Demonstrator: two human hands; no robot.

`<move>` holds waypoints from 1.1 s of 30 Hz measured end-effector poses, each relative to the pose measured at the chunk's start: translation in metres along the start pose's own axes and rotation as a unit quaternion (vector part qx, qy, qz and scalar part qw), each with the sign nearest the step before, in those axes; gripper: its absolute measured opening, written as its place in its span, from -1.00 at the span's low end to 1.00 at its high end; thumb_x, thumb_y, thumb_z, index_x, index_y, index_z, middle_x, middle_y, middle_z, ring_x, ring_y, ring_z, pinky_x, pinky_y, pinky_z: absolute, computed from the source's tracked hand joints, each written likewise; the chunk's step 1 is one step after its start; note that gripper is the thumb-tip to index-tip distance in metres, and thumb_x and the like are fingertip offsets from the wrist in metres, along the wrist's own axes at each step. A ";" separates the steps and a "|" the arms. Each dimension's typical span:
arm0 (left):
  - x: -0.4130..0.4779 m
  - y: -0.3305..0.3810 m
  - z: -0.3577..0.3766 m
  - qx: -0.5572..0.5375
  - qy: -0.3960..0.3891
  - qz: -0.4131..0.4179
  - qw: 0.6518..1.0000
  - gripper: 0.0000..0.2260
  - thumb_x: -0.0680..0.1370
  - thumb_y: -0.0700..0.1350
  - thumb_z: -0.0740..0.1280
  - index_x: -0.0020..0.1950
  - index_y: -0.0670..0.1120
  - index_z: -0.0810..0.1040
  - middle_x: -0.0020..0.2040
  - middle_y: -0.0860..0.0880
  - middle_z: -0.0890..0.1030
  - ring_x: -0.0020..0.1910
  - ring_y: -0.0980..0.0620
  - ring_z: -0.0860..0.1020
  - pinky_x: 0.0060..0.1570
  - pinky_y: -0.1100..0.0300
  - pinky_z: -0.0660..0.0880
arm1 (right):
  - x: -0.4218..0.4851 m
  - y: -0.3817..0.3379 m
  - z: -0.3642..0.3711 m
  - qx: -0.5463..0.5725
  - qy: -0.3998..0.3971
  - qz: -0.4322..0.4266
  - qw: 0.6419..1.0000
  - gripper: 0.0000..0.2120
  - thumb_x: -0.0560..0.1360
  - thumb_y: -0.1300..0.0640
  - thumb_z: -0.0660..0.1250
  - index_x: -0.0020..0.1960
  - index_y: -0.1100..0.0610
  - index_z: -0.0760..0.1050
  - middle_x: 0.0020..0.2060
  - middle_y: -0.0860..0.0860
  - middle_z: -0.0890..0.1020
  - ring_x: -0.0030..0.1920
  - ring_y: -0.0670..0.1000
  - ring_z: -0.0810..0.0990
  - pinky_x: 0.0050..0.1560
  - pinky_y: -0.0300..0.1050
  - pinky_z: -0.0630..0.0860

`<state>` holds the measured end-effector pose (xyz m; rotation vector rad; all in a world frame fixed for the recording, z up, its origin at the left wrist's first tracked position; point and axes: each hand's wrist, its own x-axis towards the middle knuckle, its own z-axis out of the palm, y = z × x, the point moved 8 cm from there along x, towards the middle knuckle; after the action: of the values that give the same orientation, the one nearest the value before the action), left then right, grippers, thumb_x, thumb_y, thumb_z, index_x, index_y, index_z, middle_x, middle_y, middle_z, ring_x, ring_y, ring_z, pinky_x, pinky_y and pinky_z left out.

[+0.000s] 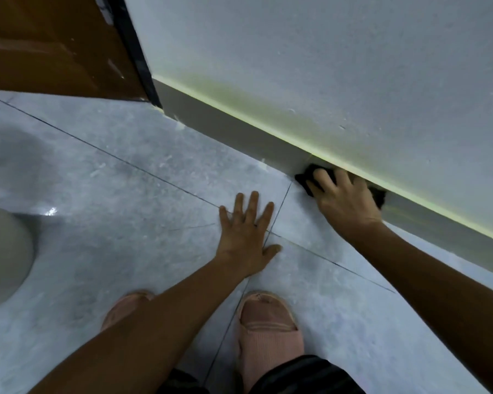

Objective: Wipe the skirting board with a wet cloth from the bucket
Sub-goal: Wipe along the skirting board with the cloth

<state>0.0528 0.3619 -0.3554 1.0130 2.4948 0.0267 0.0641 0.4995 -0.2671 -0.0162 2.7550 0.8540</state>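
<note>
A grey skirting board [239, 129] runs along the foot of the white wall from the door frame down to the right. My right hand [345, 197] presses a black cloth [305, 176] flat against the board; most of the cloth is hidden under the hand, with dark edges showing left and right of it. My left hand [246, 231] lies flat on the tiled floor with its fingers spread, holding nothing. A pale rounded shape at the left edge may be the bucket [3, 251]; I cannot tell for certain.
A brown wooden door [54, 44] with a dark frame [137, 52] stands at the upper left. My feet in pink slippers [268, 331] rest on the grey marbled floor tiles [111, 172]. A yellowish stain band marks the wall above the board.
</note>
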 end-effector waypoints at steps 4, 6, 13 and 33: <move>-0.001 0.006 -0.004 0.020 -0.023 -0.009 0.999 -0.25 0.55 0.31 -0.02 0.51 -0.02 -0.36 0.51 -0.20 -0.39 0.46 -0.32 -0.35 0.39 -0.38 -0.18 | -0.043 0.031 0.022 -0.026 0.050 0.012 0.998 -0.55 0.38 0.31 0.23 0.25 0.16 0.55 0.04 0.10 0.63 -0.18 0.17 0.57 -0.38 -0.06 0.54; 0.000 0.006 -0.004 0.032 -0.028 -0.006 0.999 -0.25 0.55 0.30 -0.02 0.50 -0.03 -0.37 0.50 -0.22 -0.38 0.46 -0.34 -0.35 0.38 -0.40 -0.14 | -0.052 0.039 0.021 -0.011 0.075 0.032 0.997 -0.54 0.36 0.36 0.30 0.25 0.18 0.55 0.00 0.16 0.61 -0.22 0.21 0.54 -0.41 -0.04 0.52; -0.002 0.001 -0.005 0.027 0.011 0.014 0.999 -0.24 0.52 0.34 -0.04 0.52 -0.01 -0.32 0.53 -0.21 -0.32 0.48 -0.33 -0.28 0.38 -0.39 -0.10 | -0.001 0.011 -0.036 0.010 0.156 0.028 0.987 -0.44 0.36 0.26 0.34 0.36 0.04 0.46 0.08 0.07 0.61 -0.15 0.12 0.58 -0.37 -0.12 0.48; 0.008 0.017 -0.006 -0.012 0.110 -0.029 0.993 -0.26 0.55 0.25 0.00 0.54 -0.13 -0.22 0.54 -0.28 -0.24 0.50 -0.30 -0.26 0.41 -0.21 -0.31 | -0.026 0.027 -0.003 -0.067 0.159 -0.051 0.984 -0.56 0.37 0.19 0.32 0.24 0.01 0.56 0.04 -0.01 0.63 -0.17 0.07 0.58 -0.37 -0.13 0.46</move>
<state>0.0562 0.3808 -0.3498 0.9745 2.7144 0.1589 0.0865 0.5188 -0.2428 -0.3456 2.9476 1.0915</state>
